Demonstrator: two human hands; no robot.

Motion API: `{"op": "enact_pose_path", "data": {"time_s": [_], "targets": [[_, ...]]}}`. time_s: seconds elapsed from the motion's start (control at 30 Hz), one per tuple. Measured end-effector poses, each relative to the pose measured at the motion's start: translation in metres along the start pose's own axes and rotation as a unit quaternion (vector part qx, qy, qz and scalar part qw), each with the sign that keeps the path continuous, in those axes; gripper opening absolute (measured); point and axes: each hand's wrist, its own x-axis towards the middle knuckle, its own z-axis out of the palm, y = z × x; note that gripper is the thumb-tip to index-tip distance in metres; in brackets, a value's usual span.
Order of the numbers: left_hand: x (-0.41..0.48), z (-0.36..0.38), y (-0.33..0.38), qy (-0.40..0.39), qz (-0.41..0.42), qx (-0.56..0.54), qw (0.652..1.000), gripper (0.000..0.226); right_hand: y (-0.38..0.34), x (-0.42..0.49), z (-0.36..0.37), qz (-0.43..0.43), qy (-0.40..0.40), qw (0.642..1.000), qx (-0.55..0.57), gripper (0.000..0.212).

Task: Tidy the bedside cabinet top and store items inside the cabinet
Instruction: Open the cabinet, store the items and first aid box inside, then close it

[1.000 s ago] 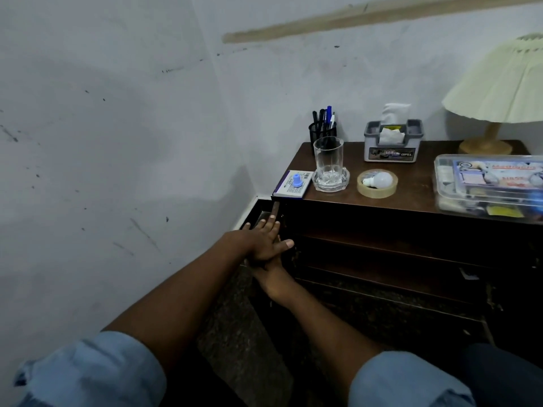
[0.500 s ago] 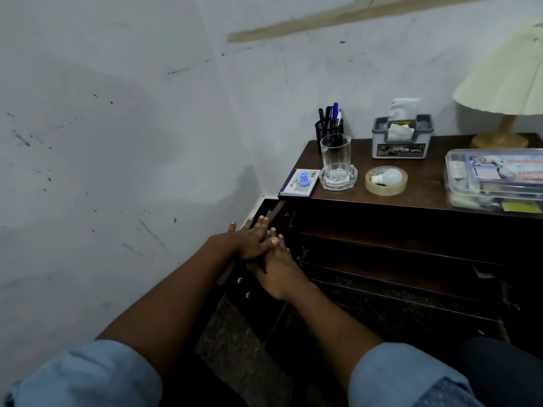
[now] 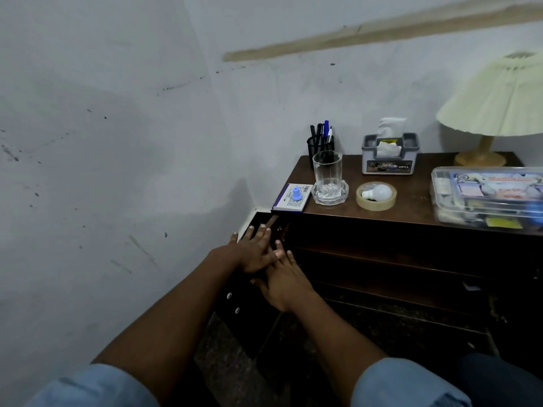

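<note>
Step in hand looks like swinging the door (image 3: pixel 244 306) open: left hand (image 3: pixel 252 254) and right hand (image 3: pixel 283 284), centre frame, lie flat on it with fingers straight, gripping nothing, left fingers overlapping right. The door stands out from the cabinet (image 3: pixel 411 236) at its left front corner, top edge running down-left toward the camera; long axis probably vertical, lower end hidden. Box (image 3: pixel 286 201), glass (image 3: pixel 327 171), tape (image 3: pixel 376 205), bulb (image 3: pixel 379 191) and case (image 3: pixel 487 198) sit on the top (image 3: pixel 411 198), upper right; next needs a freed hand reaching up for one
</note>
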Motion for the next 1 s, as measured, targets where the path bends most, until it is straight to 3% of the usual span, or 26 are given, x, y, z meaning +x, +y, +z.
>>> {"op": "enact_pose_path", "data": {"time_s": [0.17, 0.6, 0.77, 1.0], "targets": [[0.017, -0.011, 0.03, 0.07, 0.046, -0.03, 0.996, 0.089, 0.025, -0.006, -0.024, 0.04, 0.04, 0.998, -0.035, 0.075], [0.044, -0.048, 0.118, 0.155, 0.173, -0.15, 0.961, 0.087, 0.106, -0.059, -0.089, 0.131, 0.161, 0.966, -0.151, 0.082], [0.059, -0.067, 0.106, 0.223, 0.117, -0.181, 0.951, 0.101, 0.11, -0.064, -0.105, 0.144, 0.224, 0.963, -0.049, 0.076], [0.071, -0.064, 0.054, 0.314, 0.067, -0.103, 0.941, 0.095, 0.102, 0.006, -0.153, 0.177, 0.344, 0.904, 0.183, 0.086]]}}
